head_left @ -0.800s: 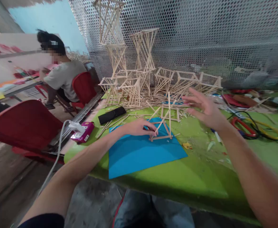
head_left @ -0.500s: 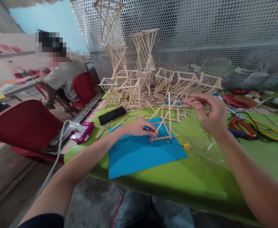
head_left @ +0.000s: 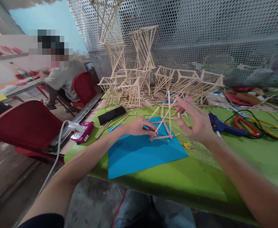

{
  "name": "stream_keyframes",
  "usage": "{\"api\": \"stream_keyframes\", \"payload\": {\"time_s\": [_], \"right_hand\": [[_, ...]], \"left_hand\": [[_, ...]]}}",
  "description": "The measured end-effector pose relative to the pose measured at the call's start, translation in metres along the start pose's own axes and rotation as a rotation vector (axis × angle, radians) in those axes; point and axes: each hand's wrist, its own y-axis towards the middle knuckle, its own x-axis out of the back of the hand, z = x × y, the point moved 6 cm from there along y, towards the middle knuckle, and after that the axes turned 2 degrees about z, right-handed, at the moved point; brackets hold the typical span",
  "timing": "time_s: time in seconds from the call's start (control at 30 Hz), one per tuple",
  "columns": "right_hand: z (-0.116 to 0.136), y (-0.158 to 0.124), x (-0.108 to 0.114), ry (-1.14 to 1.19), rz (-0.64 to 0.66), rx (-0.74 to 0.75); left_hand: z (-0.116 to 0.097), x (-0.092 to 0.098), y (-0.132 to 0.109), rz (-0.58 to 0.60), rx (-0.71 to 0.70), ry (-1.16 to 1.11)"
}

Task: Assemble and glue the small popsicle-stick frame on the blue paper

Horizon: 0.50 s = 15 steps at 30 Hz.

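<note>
My left hand [head_left: 140,127] pinches the lower end of a slanting wooden stick [head_left: 164,118] at the near left corner of a small stick frame [head_left: 162,137]. The frame lies on a blue sheet [head_left: 139,158], with other thin sticks rising from its corners. My right hand [head_left: 197,123] is raised just right of the frame, its fingers spread and apart, close to the stick's upper part. Nothing shows in its grasp. A blue glue gun [head_left: 226,127] lies on the green table [head_left: 200,177] beyond my right wrist.
Behind stand several tall stick towers [head_left: 143,47] amid loose sticks. A black case [head_left: 111,115] and a purple power strip [head_left: 83,133] lie at left. Red-handled [head_left: 245,126] and yellow-handled tools lie at right with a black cable. A person [head_left: 65,77] sits at far left.
My right hand has moved left and slightly down toward the frame, its fingers spreading, and the glue gun has come into fuller view. My left hand stays at the frame's corner.
</note>
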Motion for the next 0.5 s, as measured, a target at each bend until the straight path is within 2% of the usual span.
{"api": "stream_keyframes", "payload": {"time_s": [0.1, 0.27, 0.5], "right_hand": [[0.0021, 0.0002, 0.0000, -0.004, -0.001, 0.026], [0.0001, -0.0009, -0.0024, -0.024, 0.015, -0.042], [0.0001, -0.0005, -0.0068, 0.031, 0.035, -0.056]], "left_hand": [[-0.0005, -0.0002, -0.0005, 0.003, -0.017, -0.012], [-0.0013, 0.0004, -0.0010, -0.007, 0.000, -0.008], [0.0002, 0.0004, -0.0007, -0.027, 0.000, 0.015]]}}
